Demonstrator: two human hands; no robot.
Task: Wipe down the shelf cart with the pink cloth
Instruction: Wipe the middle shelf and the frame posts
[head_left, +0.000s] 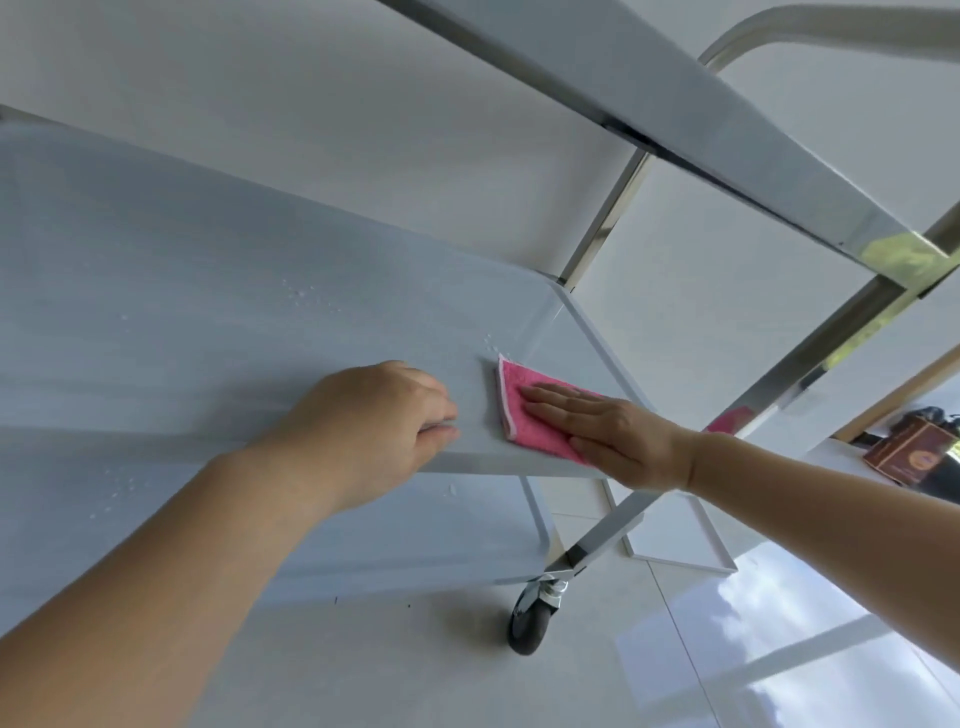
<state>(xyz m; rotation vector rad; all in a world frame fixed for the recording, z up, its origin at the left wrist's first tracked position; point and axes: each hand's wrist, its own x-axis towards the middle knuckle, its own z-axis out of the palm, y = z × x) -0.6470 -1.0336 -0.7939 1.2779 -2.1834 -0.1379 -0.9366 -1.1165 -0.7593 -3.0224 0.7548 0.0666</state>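
Two hands work the shelf cart's (218, 291) middle shelf. The right hand (605, 428) lies flat, fingers outstretched, pressing the pink cloth (511, 400) beneath its palm near the shelf's corner. Just beside the cloth, the left hand (371, 415) curls over the shelf's front edge, gripping it.

The near corner of the cloth (524, 410) is covered by the right hand (613, 436). The fingertips of the left hand (374, 421) are curled out of sight. The shelf (208, 291) is cut off at the left edge, and the box (906, 457) is partly hidden.
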